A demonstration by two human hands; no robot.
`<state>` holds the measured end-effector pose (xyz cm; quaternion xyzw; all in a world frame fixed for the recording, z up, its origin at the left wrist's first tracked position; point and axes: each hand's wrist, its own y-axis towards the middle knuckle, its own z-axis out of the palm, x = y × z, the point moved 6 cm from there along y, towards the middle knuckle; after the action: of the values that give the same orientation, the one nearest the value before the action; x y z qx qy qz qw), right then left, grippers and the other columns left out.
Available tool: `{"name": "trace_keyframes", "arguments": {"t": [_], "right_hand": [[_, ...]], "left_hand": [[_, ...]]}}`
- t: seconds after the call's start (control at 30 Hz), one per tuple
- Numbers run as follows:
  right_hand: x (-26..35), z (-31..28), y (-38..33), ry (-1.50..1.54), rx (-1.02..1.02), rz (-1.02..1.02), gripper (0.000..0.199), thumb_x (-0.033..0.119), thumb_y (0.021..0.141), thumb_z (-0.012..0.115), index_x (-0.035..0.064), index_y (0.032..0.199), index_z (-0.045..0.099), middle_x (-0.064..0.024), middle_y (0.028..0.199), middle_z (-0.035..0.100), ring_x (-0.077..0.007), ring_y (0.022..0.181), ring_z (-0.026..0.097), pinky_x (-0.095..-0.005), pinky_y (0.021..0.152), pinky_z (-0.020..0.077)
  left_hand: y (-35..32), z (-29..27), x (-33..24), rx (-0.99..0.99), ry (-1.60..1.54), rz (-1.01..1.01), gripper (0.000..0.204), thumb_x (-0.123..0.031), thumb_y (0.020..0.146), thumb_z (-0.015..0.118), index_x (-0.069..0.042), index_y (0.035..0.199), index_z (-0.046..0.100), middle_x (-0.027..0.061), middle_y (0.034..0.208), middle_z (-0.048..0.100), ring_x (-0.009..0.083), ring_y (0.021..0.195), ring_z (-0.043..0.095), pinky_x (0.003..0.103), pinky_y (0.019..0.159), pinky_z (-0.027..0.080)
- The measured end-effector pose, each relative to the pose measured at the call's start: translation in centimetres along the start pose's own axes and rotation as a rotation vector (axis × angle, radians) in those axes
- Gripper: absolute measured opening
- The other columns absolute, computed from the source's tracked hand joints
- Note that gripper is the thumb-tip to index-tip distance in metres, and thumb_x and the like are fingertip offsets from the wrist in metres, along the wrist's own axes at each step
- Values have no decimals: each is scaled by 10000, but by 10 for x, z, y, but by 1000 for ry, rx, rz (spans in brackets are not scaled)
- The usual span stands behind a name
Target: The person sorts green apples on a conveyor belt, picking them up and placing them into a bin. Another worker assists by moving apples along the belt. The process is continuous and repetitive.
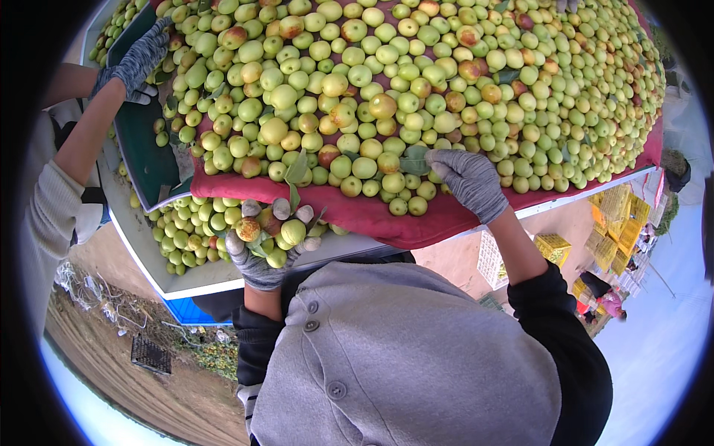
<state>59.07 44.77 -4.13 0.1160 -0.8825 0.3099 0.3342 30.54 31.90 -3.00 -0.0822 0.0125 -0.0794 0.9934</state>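
Observation:
My left hand (262, 272), in a grey knitted glove, is turned palm up with its fingers curled around several green jujubes (293, 232), one of them mottled red-brown. Leaves stick up among these fruits. Over the near edge of the heap, my right hand (470, 184), gloved alike, has its fingers drawn together at a dark green leaf (415, 160), which it appears to pinch. Its fingertips are partly hidden. A broad pile of green and reddish jujubes (387, 105) spreads across a red cloth (364, 212) in front of me.
Below the cloth, a pale-rimmed trough (186, 279) holds more jujubes. At the left, a co-worker's gloved hand (141, 63) reaches over a dark green chute (141, 152). Yellow crates (616, 215) and a white crate (491, 260) stand on the ground at the right, with people farther off.

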Motion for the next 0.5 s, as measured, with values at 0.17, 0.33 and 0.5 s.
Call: {"name": "trace_keyframes", "arguments": {"t": [0.17, 0.33, 0.5], "right_hand": [[16, 40, 8, -570, -14, -210, 237, 204, 831, 659, 103, 1046, 663, -113, 989, 640, -296, 902, 643, -396, 776, 531], [20, 62, 34, -767, 159, -152, 124, 103, 823, 595, 13, 887, 652, -124, 931, 633, -263, 921, 639, -369, 680, 553], [56, 21, 34, -552, 256, -159, 262, 250, 743, 711, 68, 919, 643, -113, 908, 620, -280, 896, 627, -417, 740, 524]], "left_hand": [[2, 1, 10, 37, -35, -49, 502, -430, 857, 697, -197, 1275, 544, 141, 1288, 416, 463, 1315, 339, 677, 961, 449], [1, 0, 17, -26, -5, -68, 507, -417, 843, 721, -189, 1242, 507, 126, 1253, 395, 438, 1302, 381, 654, 967, 464], [0, 4, 26, -53, 44, -116, 536, -466, 862, 680, -220, 1299, 493, 140, 1403, 393, 435, 1346, 353, 634, 989, 440]]}}
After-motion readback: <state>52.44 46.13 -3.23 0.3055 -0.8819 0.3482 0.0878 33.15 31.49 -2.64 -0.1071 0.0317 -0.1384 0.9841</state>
